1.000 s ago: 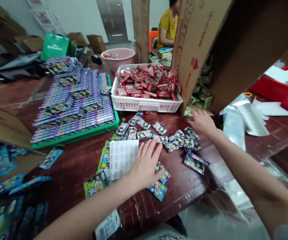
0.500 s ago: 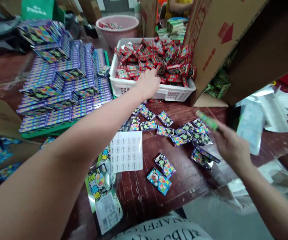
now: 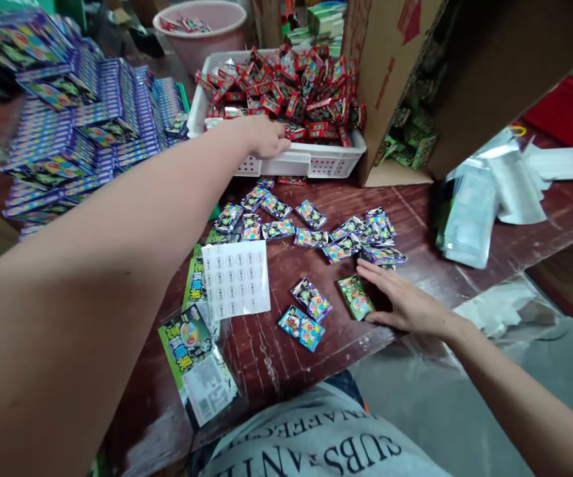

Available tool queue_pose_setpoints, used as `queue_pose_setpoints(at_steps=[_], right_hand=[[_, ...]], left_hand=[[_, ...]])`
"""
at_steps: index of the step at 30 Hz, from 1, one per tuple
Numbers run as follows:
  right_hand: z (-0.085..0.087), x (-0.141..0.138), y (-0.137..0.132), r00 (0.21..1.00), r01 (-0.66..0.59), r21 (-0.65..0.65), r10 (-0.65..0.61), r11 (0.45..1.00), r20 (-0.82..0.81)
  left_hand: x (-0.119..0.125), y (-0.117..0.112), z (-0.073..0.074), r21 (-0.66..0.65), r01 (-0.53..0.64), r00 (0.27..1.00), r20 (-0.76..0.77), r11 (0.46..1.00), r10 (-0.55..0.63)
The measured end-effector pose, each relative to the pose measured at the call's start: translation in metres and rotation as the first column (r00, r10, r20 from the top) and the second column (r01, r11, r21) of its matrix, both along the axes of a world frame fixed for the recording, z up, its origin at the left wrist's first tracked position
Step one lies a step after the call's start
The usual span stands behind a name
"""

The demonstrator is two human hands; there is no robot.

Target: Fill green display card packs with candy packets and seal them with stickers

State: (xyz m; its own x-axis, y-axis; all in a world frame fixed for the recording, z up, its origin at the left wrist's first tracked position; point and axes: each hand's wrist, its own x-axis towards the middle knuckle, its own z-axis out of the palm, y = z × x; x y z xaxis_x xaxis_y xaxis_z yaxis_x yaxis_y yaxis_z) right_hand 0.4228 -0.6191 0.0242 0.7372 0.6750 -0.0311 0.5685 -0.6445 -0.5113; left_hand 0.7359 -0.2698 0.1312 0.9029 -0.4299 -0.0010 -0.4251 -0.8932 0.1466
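My left hand [image 3: 266, 137] is at the front rim of the white basket [image 3: 333, 162], which is heaped with small red candy boxes [image 3: 320, 109]. Its fingers are curled, and anything inside them is hidden. On the table, a green candy box [image 3: 356, 298] lies flat beside my right hand [image 3: 398, 299]. That hand is open, with the thumb at the box's lower corner and the fingers near its upper right side. To the left of the green box lie a purple-black box [image 3: 312, 299] and a blue box [image 3: 301, 328], close together.
Loose purple boxes [image 3: 311, 214] are scattered behind. A sticker sheet [image 3: 236, 278] and a printed pouch [image 3: 199, 364] lie left. Purple boxes [image 3: 112, 99] stand stacked at far left. A cardboard carton [image 3: 390, 73] holds green boxes; silvery pouches [image 3: 475, 218] lie right.
My right hand has brought the green box down and left onto the table, and its fingers are now apart. My left hand has drawn back from the red boxes to the basket's rim. The view has shifted.
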Motion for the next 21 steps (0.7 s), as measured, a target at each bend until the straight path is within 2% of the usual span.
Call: queue_pose_setpoints(at_steps=[3, 5, 7, 9, 11, 12, 13, 14, 15, 16, 17, 19, 21], right_hand=[[0.007, 0.012, 0.010, 0.997, -0.081, -0.068, 0.081, 0.994, 0.001], [0.005, 0.015, 0.021, 0.995, -0.096, -0.055, 0.097, 0.994, 0.020], [0.003, 0.017, 0.033, 0.994, -0.105, -0.033, 0.106, 0.994, 0.035], [0.001, 0.018, 0.043, 0.990, -0.135, -0.019, 0.136, 0.991, 0.041], [0.003, 0.019, 0.048, 0.985, -0.172, 0.010, 0.171, 0.985, 0.034], [0.005, 0.019, 0.049, 0.985, -0.171, 0.042, 0.169, 0.984, 0.031], [0.009, 0.019, 0.049, 0.991, -0.135, 0.090, 0.133, 0.987, 0.027], [0.013, 0.017, 0.049, 0.998, -0.064, 0.155, 0.062, 0.986, 0.016], [0.018, 0.015, 0.050, 1.000, 0.031, 0.230, -0.029, 0.973, -0.009], [0.023, 0.013, 0.051, 0.992, 0.128, 0.305, -0.120, 0.944, -0.044], [0.027, 0.009, 0.053, 0.978, 0.209, 0.368, -0.193, 0.906, -0.080], [0.033, 0.001, 0.061, 0.962, 0.275, 0.424, -0.251, 0.863, -0.113], [0.035, -0.007, 0.070, 0.966, 0.256, 0.397, -0.248, 0.881, -0.071]], left_hand=[[-0.014, -0.008, 0.008, 0.084, -0.191, 0.980, -0.036, 0.978, 0.195], [-0.026, -0.013, 0.015, 0.065, -0.308, 0.951, 0.004, 0.949, 0.309], [-0.041, -0.017, 0.023, 0.020, -0.356, 0.933, 0.066, 0.934, 0.354], [-0.061, -0.018, 0.033, -0.067, -0.355, 0.914, 0.182, 0.932, 0.362], [-0.091, -0.020, 0.040, -0.217, -0.282, 0.892, 0.299, 0.934, 0.339], [-0.111, -0.022, 0.041, -0.315, -0.225, 0.893, 0.313, 0.922, 0.325], [-0.134, -0.024, 0.039, -0.413, -0.173, 0.922, 0.253, 0.894, 0.295], [-0.160, -0.028, 0.033, -0.526, -0.149, 0.964, 0.112, 0.837, 0.242], [-0.187, -0.033, 0.024, -0.617, -0.213, 0.976, -0.095, 0.758, 0.196], [-0.215, -0.038, 0.013, -0.644, -0.330, 0.934, -0.327, 0.690, 0.141], [-0.242, -0.045, -0.001, -0.652, -0.442, 0.857, -0.511, 0.617, 0.074], [-0.289, -0.059, -0.028, -0.663, -0.596, 0.714, -0.695, 0.453, -0.077], [-0.323, -0.071, -0.051, -0.653, -0.694, 0.647, -0.750, 0.303, -0.136]])
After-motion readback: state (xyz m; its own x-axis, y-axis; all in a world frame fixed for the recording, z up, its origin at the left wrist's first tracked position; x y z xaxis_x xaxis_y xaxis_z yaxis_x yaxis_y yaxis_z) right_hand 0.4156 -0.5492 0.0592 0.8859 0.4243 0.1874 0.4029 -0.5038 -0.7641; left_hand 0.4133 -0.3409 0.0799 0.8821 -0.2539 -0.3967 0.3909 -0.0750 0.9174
